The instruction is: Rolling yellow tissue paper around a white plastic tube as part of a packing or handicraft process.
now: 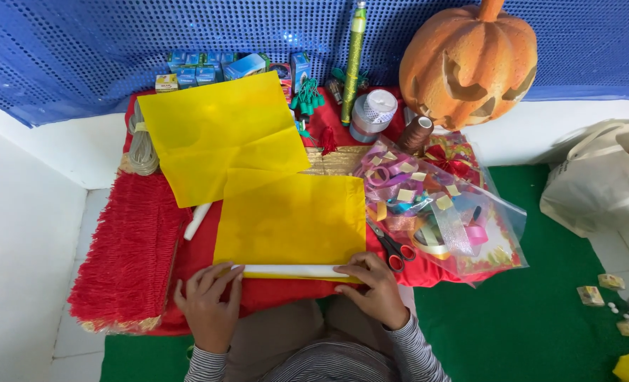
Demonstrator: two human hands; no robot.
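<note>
Both hands, left [208, 308] and right [374, 286], press flat with no grip on a white paper tube [293, 271], the near edge of a yellow paper sheet [289, 219] barely rolled, most still flat.

Bright, even light, soft shadows, sharp focus, wide-angle edge bending.

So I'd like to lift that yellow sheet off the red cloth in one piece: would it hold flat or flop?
Probably flop: the yellow sheet looks thin, and its near edge curls around a white rod under the left hand and right hand. It likely weighs little. The other yellow sheet shows creases, so it may crumple easily.
</note>
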